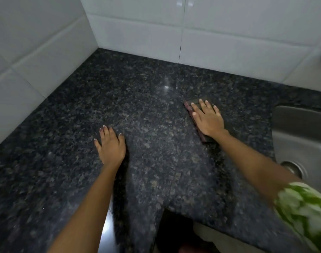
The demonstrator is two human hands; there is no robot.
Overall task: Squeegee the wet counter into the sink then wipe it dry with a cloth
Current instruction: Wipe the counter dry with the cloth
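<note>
Cloth (196,114), dark and folded flat, lies on the counter (64,161) near its right side, just left of the sink (300,128). We press our right hand (208,119) on it, fingers straight and spread, palm down. Its long axis runs from near edge toward the back wall; the sink is to the hand's right. Our left hand (110,145) rests flat on bare counter, fingers spread, holding nothing, well apart from the cloth. Wipe-dry step, we judge.
</note>
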